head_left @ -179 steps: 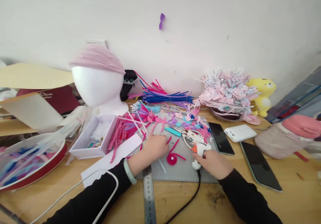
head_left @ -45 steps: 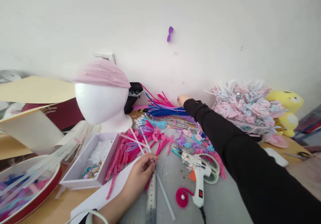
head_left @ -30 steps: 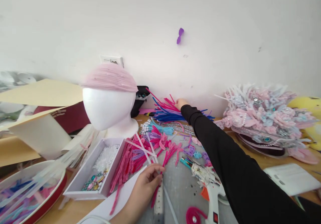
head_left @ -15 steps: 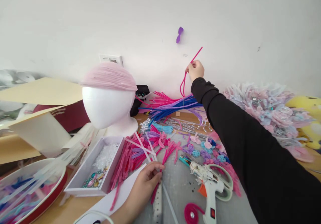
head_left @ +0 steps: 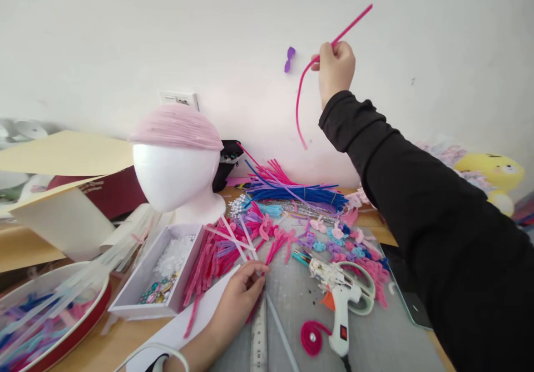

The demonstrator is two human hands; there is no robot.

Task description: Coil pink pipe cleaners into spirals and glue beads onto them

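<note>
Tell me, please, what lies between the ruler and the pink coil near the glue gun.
In the head view, a pale translucent stick lies slantwise on the grey mat between the ruler and the pink coil, clear of the coil.

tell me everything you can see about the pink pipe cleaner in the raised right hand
The pink pipe cleaner is a single thin, slightly blurred strand, seemingly fuzzy chenille. The raised right hand pinches it partway along. Above the grip it slants up to the right, nearly straight; below, it bows left and curves down to a free end. It shows against the white wall, above the bundle of pipe cleaners.
</note>
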